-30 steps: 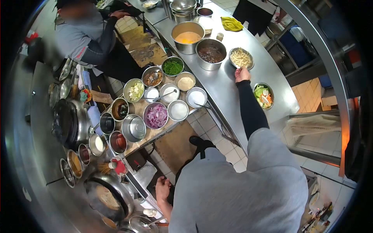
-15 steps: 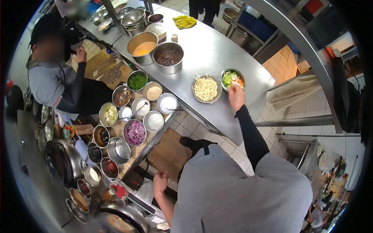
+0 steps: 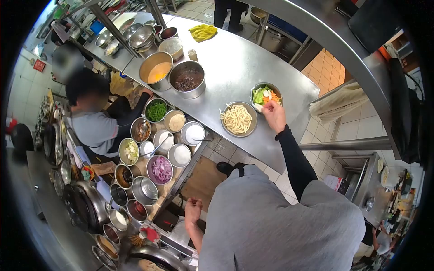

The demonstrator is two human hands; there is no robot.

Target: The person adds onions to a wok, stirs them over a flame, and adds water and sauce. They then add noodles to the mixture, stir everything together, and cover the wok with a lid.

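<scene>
On the steel table's right part sits a metal bowl of green leaves and orange strips (image 3: 266, 95). My right hand (image 3: 274, 115), in a black sleeve, is at that bowl's near rim, fingers bent together over its edge; what they hold, if anything, is too small to tell. Just left of it stands a metal bowl of thick pale noodles (image 3: 238, 119). My left hand (image 3: 193, 210) hangs low beside the ingredient rack, its fingers curled and touching nothing I can see. Whether something is inside them is hidden.
Several ingredient bowls stand at the left, among them chopped purple onion (image 3: 160, 170) and green pieces (image 3: 156, 110). Two large pots (image 3: 186, 80) and a yellow cloth (image 3: 203, 32) lie on the steel table (image 3: 226, 58). A co-worker (image 3: 92, 122) bends at the left.
The camera view has shifted slightly. My right hand stays by the vegetable bowl, with its fingers at the near rim. The co-worker has leaned down and reached an arm towards the table.
</scene>
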